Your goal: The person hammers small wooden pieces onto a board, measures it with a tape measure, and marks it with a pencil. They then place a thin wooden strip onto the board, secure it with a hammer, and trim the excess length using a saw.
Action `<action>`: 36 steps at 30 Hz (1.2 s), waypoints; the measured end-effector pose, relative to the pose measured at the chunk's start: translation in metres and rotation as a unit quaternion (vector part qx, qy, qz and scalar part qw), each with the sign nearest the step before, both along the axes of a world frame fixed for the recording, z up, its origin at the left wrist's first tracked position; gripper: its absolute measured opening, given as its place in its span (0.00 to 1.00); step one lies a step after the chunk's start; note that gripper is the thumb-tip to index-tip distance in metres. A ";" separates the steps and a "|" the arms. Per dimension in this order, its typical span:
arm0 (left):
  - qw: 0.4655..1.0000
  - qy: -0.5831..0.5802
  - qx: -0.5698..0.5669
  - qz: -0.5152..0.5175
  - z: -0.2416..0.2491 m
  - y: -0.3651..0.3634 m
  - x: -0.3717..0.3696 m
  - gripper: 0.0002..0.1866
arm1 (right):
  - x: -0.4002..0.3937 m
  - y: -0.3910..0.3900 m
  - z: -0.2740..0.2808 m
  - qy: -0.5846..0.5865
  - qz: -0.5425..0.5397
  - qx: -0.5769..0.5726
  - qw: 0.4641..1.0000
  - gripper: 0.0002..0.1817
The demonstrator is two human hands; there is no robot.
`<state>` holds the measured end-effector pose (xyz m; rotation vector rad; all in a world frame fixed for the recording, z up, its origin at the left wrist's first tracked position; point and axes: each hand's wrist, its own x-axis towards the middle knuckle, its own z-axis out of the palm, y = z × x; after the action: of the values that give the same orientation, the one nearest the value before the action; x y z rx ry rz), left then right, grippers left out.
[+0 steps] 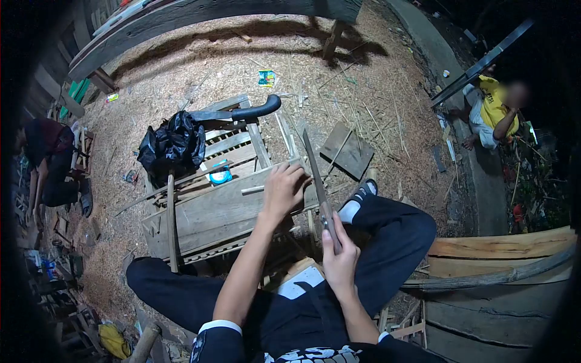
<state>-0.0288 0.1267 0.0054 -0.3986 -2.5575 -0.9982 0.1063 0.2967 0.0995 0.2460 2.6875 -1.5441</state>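
Right now the right hand (339,257) has its fingers wrapped tight around the handle of a knife (317,181), blade pointing up and away over the knees. Just beside it, the left hand (283,190) rests curled on a wooden pallet (212,212), fingers pressed onto a thin strip; a black bag (172,145) lies on the pallet

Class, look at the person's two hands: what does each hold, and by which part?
The right hand grips a long knife by its handle. The left hand rests on a wooden board; whether it grips anything cannot be told.
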 end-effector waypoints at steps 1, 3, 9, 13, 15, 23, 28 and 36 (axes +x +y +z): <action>1.000 -0.002 0.003 -0.001 0.000 0.000 -0.001 0.07 | 0.006 0.001 -0.003 0.000 0.002 0.000 1.000 0.25; 1.000 0.028 0.006 0.004 0.001 -0.001 -0.002 0.07 | 0.023 0.007 -0.008 0.120 0.012 0.030 0.992 0.25; 1.000 0.009 0.014 -0.017 0.005 -0.001 0.002 0.08 | -0.013 -0.002 -0.012 0.077 0.015 0.029 0.996 0.26; 1.000 0.007 0.015 0.000 0.005 0.002 -0.002 0.08 | 0.009 0.002 -0.004 0.116 0.021 0.058 0.991 0.26; 0.999 0.020 0.036 -0.014 0.004 0.002 0.002 0.08 | 0.010 0.002 -0.007 0.142 0.011 0.028 0.989 0.26; 1.000 0.012 0.017 -0.001 0.003 0.002 0.000 0.08 | 0.017 0.010 -0.017 0.177 0.026 0.041 0.983 0.27; 1.000 0.006 0.017 -0.002 0.001 0.003 0.004 0.07 | -0.026 -0.012 -0.012 0.060 0.005 0.006 0.998 0.26; 1.000 0.010 0.023 0.000 0.004 0.003 0.002 0.08 | -0.001 0.000 -0.009 0.047 0.000 -0.002 0.999 0.26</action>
<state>-0.0268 0.1297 0.0089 -0.3944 -2.5125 -1.0464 0.1050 0.2967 0.0908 0.1769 2.7532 -1.6004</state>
